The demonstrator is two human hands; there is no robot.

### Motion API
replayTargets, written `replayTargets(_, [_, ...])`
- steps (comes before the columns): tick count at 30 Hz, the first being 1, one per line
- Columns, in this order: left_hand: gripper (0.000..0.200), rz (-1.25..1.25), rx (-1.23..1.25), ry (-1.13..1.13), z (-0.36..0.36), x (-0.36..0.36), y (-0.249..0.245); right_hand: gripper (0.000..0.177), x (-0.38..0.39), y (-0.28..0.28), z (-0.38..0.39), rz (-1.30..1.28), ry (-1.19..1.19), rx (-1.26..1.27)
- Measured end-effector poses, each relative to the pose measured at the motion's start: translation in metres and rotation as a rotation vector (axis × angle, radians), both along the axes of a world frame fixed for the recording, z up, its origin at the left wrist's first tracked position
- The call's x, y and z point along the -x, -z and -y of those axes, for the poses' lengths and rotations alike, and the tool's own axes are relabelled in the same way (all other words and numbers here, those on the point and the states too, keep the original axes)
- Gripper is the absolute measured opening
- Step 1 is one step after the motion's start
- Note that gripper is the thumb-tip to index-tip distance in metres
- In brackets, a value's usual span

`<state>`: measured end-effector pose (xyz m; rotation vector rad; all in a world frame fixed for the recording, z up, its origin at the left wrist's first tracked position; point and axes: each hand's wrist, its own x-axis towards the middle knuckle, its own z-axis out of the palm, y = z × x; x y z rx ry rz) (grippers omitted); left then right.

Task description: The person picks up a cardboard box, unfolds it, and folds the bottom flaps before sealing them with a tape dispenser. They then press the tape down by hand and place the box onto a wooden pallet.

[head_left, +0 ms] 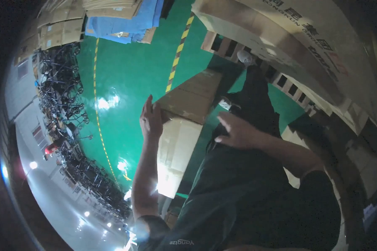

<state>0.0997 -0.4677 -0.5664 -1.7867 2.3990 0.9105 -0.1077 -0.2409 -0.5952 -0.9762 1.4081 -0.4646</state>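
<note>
A tall brown cardboard box point(188, 98) stands between my two hands, with one face in shade and another face brightly lit. My left hand point(151, 120) is at the left edge of this box, fingers stretched out and right at its corner. On the other side, my right hand point(237, 131) is held in front of my dark trousers, thumb and fingers apart, with nothing in it. A gap shows between the right hand and the box.
Large printed cartons point(280, 33) rest on a wooden pallet point(280, 79) at right. Stacked flat cardboard and blue sheets point(127, 25) lie at the top. Dark metal frames point(65, 83) line the left, beyond yellow lines on the green floor point(125, 75). My shoes are near the pallet.
</note>
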Motion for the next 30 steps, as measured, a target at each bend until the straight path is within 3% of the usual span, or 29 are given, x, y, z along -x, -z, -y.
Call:
replayTargets(2, [0.04,0.133,-0.01,-0.056,-0.006,0.002,0.003,0.073,-0.019,-0.012,0.01,0.083,0.048,0.166])
replayTargets(5, [0.036,0.155,0.047,-0.084,-0.015,0.01,0.002,0.07,-0.037,-0.014,0.019,0.076,0.15,0.268])
replayTargets(8, [0.036,0.164,0.061,-0.076,-0.02,0.017,-0.002,0.064,-0.046,-0.023,0.037,-0.043,0.122,0.281])
replayTargets(11, [0.04,0.249,-0.003,-0.112,-0.023,0.026,-0.009,0.069,-0.049,-0.038,0.055,-0.106,0.047,0.26])
replayTargets(12, [0.04,0.257,-0.012,-0.12,-0.023,0.026,-0.01,0.072,-0.043,-0.032,0.058,0.024,0.081,0.233])
replayTargets(14, [0.041,0.305,-0.041,-0.14,-0.022,0.028,-0.011,0.082,-0.031,-0.017,0.065,0.554,0.227,0.112])
replayTargets(17, [0.042,0.307,-0.034,-0.14,-0.025,0.031,-0.011,0.077,-0.001,0.005,0.08,0.739,0.464,0.064])
replayTargets(21, [0.037,0.32,0.073,-0.107,-0.027,0.028,0.006,0.052,-0.028,0.037,0.112,0.507,0.281,0.272])
replayTargets(23, [0.033,0.406,0.144,-0.026,-0.025,0.014,0.016,0.042,-0.054,0.078,0.123,0.259,0.105,0.6])
replayTargets(26, [0.019,0.545,0.163,0.156,-0.024,0.008,0.01,0.05,-0.072,0.136,0.136,-0.123,0.014,0.564])
replayTargets(29, [0.026,0.365,0.059,-0.092,-0.023,0.022,0.002,0.057,-0.056,0.097,0.173,-0.011,0.124,0.437])
replayTargets(30, [0.026,0.346,0.006,-0.155,-0.018,0.032,-0.001,0.05,-0.052,0.096,0.187,0.109,0.134,0.414])
